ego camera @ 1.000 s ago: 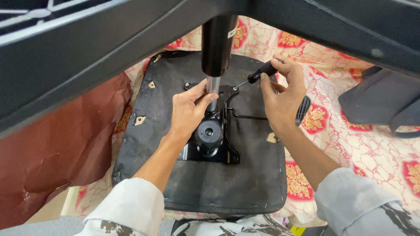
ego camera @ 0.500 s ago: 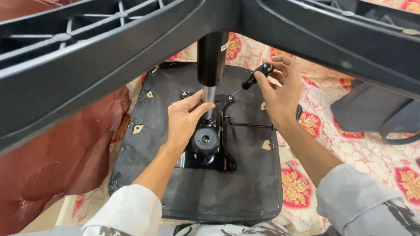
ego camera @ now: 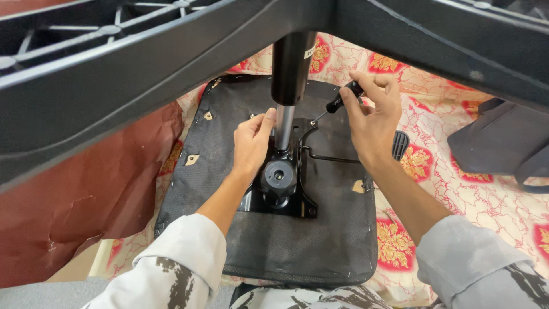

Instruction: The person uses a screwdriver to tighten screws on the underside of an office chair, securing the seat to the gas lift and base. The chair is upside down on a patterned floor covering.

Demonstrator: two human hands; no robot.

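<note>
screwdriver (ego camera: pixel 339 101) is sitting pinched in the right hand (ego camera: pixel 372 117), its long axis slanting down and to the left toward a screw on the mounting plate (ego camera: pixel 286 201). left hand (ego camera: pixel 251 143) is lying open against the gas lift column (ego camera: pixel 284 126), fingers apart, not clamped. tip and screw are too small to make out, and the chair base (ego camera: pixel 171 57) is blocking the far side of the upturned seat (ego camera: pixel 320 246).

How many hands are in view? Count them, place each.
2. The left hand rests against the metal column above the black plate; the right hand grips a screwdriver. No others show.
</note>
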